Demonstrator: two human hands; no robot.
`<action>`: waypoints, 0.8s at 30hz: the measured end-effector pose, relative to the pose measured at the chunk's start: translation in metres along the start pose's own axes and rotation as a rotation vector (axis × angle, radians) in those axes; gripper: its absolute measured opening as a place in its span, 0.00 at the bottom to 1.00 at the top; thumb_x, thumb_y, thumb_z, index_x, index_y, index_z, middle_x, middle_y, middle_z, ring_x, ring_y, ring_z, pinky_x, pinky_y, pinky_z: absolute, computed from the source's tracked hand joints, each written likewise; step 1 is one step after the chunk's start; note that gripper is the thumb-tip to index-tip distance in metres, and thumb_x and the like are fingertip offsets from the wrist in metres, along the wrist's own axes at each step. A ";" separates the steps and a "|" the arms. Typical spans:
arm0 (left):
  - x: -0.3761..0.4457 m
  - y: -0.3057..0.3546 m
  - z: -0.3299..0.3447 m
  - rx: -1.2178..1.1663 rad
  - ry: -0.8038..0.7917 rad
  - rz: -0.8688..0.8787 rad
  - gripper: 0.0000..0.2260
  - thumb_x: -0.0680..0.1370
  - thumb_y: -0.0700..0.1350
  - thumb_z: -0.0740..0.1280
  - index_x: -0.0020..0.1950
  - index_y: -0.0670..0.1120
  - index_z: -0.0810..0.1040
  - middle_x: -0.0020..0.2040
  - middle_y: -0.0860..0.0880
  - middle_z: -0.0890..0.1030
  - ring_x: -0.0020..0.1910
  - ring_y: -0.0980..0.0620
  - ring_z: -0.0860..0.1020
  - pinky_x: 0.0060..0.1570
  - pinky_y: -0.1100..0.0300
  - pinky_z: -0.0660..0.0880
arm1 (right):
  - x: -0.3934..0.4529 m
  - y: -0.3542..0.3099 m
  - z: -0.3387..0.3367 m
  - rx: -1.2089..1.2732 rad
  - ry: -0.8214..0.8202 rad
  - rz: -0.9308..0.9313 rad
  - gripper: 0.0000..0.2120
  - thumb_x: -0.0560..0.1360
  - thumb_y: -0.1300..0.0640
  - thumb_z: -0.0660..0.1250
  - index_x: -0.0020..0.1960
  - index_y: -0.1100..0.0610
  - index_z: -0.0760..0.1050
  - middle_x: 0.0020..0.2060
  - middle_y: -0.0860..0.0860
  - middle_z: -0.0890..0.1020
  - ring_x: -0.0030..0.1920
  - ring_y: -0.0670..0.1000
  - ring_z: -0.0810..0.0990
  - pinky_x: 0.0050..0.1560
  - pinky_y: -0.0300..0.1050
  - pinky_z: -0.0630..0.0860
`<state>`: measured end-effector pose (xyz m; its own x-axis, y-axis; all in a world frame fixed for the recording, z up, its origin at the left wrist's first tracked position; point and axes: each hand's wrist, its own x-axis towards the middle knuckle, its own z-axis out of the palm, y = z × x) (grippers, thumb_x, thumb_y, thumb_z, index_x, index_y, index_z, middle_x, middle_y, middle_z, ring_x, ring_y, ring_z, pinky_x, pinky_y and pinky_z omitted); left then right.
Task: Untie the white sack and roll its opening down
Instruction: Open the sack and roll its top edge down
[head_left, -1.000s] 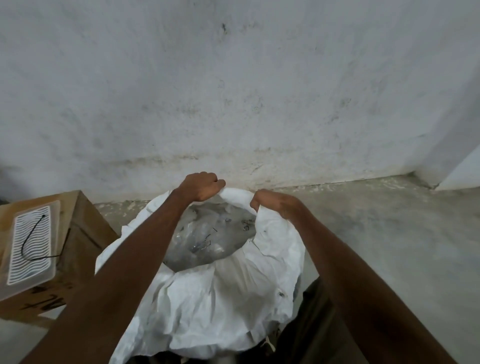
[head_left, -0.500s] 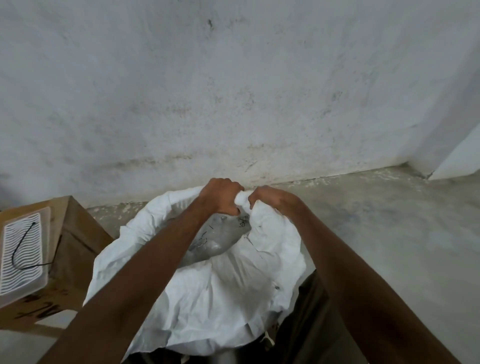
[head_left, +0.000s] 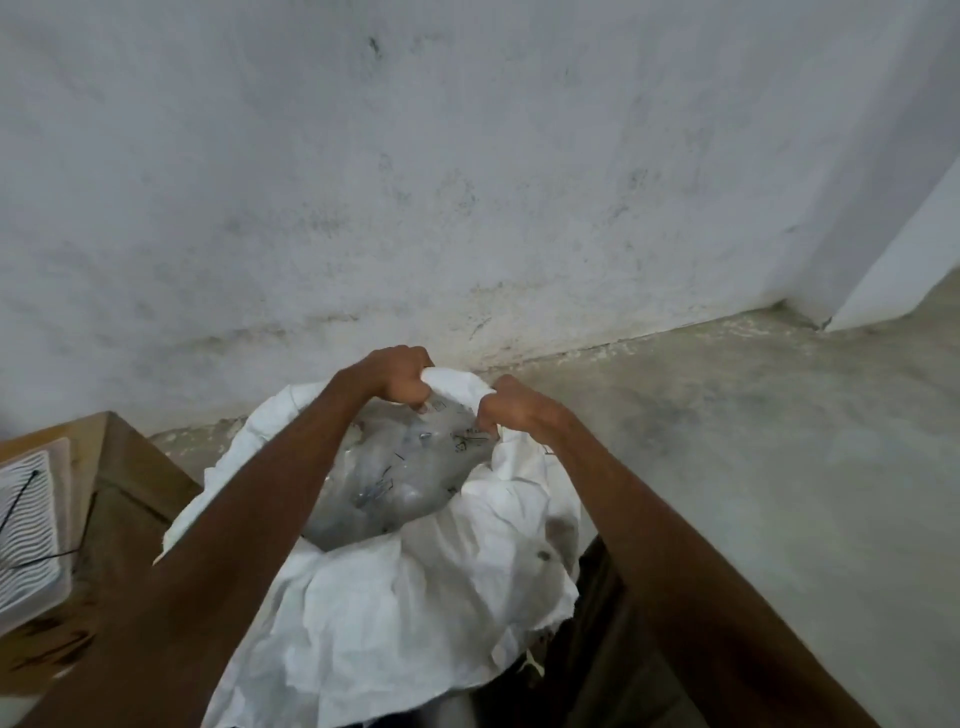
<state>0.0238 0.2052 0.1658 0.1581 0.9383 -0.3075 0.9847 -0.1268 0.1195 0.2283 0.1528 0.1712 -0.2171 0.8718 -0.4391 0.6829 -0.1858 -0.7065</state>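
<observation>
Both fists are closed on the far rim of the white sack (head_left: 415, 597) at 12 o'clock — left hand (head_left: 397, 379), right hand (head_left: 511, 413). The sack sits open at bottom centre. Yank unevenly and I'd guess the clear inner liner (head_left: 400, 473) snags or tears — no readable writing anywhere.

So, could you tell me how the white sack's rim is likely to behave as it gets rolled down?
Probably floppy: the white sack lies in crumpled folds. It likely creases and holds a fold, since both hands' grips bunch its far rim easily.
</observation>
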 end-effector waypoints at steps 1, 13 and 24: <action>0.000 -0.002 0.002 -0.034 0.024 0.016 0.23 0.66 0.47 0.77 0.60 0.49 0.80 0.51 0.48 0.84 0.44 0.49 0.79 0.41 0.59 0.72 | 0.001 -0.001 -0.007 -0.015 -0.049 -0.002 0.14 0.63 0.65 0.70 0.49 0.64 0.75 0.40 0.56 0.77 0.37 0.53 0.75 0.36 0.43 0.68; 0.002 0.064 0.038 0.212 0.265 0.312 0.16 0.67 0.56 0.71 0.50 0.51 0.77 0.42 0.49 0.82 0.44 0.45 0.81 0.40 0.55 0.75 | -0.003 0.013 -0.021 0.290 -0.155 0.135 0.01 0.71 0.63 0.66 0.42 0.60 0.76 0.38 0.56 0.79 0.34 0.52 0.77 0.36 0.42 0.71; 0.026 0.070 -0.004 0.181 -0.071 0.146 0.24 0.64 0.54 0.79 0.55 0.45 0.80 0.48 0.46 0.83 0.48 0.45 0.82 0.45 0.52 0.79 | -0.018 0.032 0.029 0.116 0.393 0.110 0.29 0.64 0.48 0.74 0.61 0.59 0.75 0.56 0.55 0.82 0.58 0.59 0.81 0.50 0.47 0.75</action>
<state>0.0964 0.2216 0.1701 0.2985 0.8816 -0.3655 0.9470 -0.3213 -0.0015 0.2338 0.1181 0.1403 0.1505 0.9462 -0.2866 0.5993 -0.3179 -0.7347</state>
